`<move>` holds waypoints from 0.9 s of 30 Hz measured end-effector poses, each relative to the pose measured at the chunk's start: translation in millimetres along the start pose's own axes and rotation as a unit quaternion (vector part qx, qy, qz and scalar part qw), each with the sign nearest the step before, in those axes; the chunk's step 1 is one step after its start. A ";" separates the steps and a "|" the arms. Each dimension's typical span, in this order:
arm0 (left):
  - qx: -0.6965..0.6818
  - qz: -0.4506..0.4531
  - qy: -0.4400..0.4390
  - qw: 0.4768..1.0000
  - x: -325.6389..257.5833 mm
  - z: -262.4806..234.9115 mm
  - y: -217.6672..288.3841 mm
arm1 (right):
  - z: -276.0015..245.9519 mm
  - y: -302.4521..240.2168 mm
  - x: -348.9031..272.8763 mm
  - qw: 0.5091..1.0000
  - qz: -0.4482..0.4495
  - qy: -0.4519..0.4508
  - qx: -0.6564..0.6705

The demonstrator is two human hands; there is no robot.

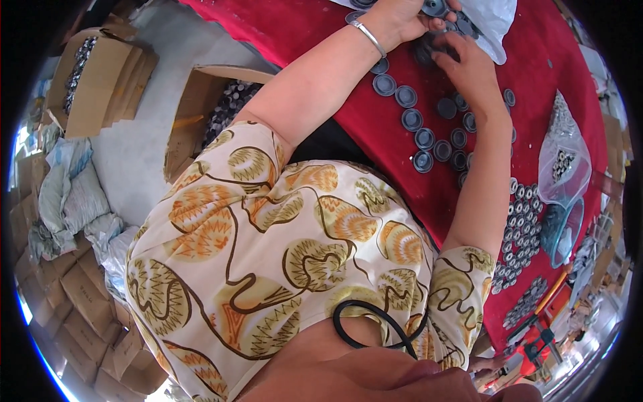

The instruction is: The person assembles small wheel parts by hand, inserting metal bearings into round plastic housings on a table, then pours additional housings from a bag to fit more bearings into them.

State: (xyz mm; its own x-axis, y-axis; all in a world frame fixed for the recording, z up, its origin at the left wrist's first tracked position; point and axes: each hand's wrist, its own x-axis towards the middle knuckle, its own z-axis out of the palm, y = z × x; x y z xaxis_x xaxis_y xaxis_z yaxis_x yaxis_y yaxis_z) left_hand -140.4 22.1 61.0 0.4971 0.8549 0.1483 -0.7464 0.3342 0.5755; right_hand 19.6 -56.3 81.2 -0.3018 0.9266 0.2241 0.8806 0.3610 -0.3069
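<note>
Pinching a dark round cap (pixel 434 8), left hand (pixel 402 17) fingers closed; right hand (pixel 465 63) fingers curl just beside.

the table cloth (pixel 402 127) is deep red. the round caps (pixel 424 139) laid on it are dark slate grey, and the smaller rings (pixel 519 221) beside them are silvery with dark centres. the blouse (pixel 268 248) is cream, patterned with orange, olive and yellow shell shapes outlined in brown. the bracelet (pixel 369 37) is silver. the cardboard boxes (pixel 100 80) are tan, on a pale grey floor (pixel 134 161).
</note>
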 end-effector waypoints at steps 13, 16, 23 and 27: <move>0.049 -0.012 0.001 0.999 -2.4 6.6 -4.6 | 6.7 56.3 13.1 0.991 0.093 0.090 -0.044; 0.040 -0.004 0.007 0.999 -1.0 1.0 -4.0 | 10.7 54.9 22.0 0.986 0.107 0.063 -0.114; 0.038 0.010 0.021 0.999 -6.3 9.2 2.3 | 7.8 59.2 21.7 0.979 0.116 0.020 -0.168; 0.042 0.015 0.037 0.998 -5.0 7.0 2.8 | 10.9 35.4 29.6 0.991 0.093 0.051 -0.079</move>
State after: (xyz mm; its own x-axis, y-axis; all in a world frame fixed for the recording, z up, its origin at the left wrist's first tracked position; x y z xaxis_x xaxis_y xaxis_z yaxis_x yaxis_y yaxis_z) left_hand -141.9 16.0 67.5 0.4390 0.8920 0.1080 -0.7192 0.2768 0.6373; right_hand 37.9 -14.9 66.9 -0.0970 0.9571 0.2729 0.9664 0.1562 -0.2044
